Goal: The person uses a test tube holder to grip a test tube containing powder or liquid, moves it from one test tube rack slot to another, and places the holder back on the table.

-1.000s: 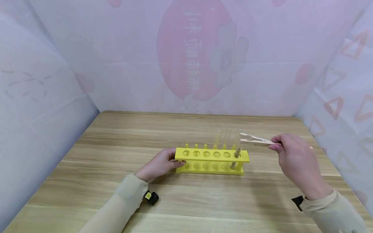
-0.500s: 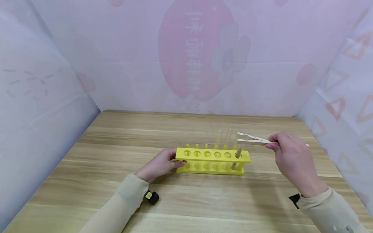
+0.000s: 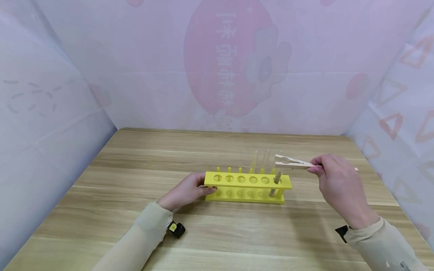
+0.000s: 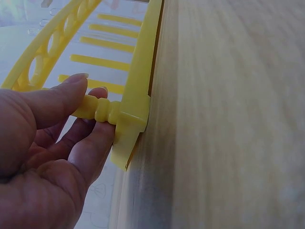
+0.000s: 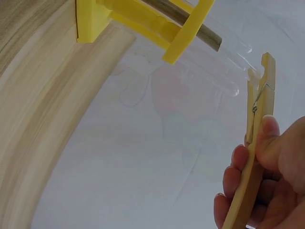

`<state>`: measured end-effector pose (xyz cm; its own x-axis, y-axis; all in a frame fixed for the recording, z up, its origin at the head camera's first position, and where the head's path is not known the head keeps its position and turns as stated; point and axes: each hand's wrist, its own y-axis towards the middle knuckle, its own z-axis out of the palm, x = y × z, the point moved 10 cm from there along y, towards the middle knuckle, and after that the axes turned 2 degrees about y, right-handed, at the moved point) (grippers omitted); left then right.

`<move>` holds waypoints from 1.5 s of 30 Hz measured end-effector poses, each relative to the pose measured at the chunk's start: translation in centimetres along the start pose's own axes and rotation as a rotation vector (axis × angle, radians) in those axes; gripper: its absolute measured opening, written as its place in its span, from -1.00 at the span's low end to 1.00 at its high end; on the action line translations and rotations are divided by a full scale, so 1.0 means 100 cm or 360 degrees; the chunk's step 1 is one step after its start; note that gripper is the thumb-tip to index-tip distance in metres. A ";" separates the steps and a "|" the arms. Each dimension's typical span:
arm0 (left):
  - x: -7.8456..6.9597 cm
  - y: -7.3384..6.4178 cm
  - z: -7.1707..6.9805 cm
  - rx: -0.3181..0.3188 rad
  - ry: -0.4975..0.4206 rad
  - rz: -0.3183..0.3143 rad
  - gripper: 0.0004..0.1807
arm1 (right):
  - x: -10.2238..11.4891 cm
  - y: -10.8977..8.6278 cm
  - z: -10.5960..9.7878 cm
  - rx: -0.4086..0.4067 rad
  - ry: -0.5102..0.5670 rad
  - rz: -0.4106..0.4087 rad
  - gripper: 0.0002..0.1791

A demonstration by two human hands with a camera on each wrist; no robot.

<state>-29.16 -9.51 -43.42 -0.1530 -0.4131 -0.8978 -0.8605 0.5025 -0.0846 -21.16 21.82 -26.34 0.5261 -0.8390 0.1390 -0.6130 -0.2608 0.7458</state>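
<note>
Tube (image 3: 278,177): apparently at clamping step. Left hand (image 3: 187,191) grips rack (image 3: 247,180) at nine o'clock; right hand (image 3: 341,187) holds clamp (image 3: 303,164) at three o'clock. Next, probably: seat clamp round tube.

The wood-grained table (image 3: 237,233) bears a yellow rack (image 3: 247,184).

Passage lies before the yellow rack (image 3: 246,184) — tubes (image 3: 266,160) obstruct its right rear.

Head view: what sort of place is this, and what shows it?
Probably a makeshift science practice booth: a wood-look table, printed sheets around three sides, and a yellow test tube rack.
</note>
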 end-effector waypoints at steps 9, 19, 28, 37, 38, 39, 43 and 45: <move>0.001 0.000 0.001 0.0006 -0.0018 -0.0002 -0.76 | -0.001 0.000 0.003 0.0009 0.0012 0.0019 -0.73; 0.003 0.000 0.000 -0.0001 -0.0024 -0.0020 -0.75 | -0.002 -0.005 0.008 0.0027 0.0008 0.0020 -0.78; 0.001 -0.001 0.000 0.0002 -0.0029 -0.0013 -0.76 | -0.004 -0.010 0.016 0.0060 0.0003 0.0075 -0.73; -0.002 -0.002 0.000 -0.0005 -0.0015 -0.0020 -0.75 | -0.005 -0.015 0.023 0.0098 0.0008 0.0078 -0.74; -0.001 -0.002 0.000 -0.0005 -0.0016 -0.0020 -0.74 | -0.005 -0.015 0.023 0.0101 0.0009 0.0082 -0.74; -0.001 -0.002 0.000 -0.0005 -0.0015 -0.0020 -0.74 | -0.005 -0.016 0.024 0.0101 0.0010 0.0083 -0.74; -0.001 -0.002 0.000 -0.0005 -0.0014 -0.0022 -0.75 | -0.006 -0.019 0.026 0.0094 0.0012 0.0083 -0.75; -0.001 -0.002 0.000 -0.0007 -0.0013 -0.0023 -0.75 | -0.005 -0.020 0.027 0.0090 0.0015 0.0069 -0.74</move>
<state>-28.96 -9.55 -43.28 -0.1367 -0.4141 -0.8999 -0.8646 0.4933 -0.0956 -21.78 21.51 -29.63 0.5037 -0.8456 0.1769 -0.6676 -0.2511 0.7009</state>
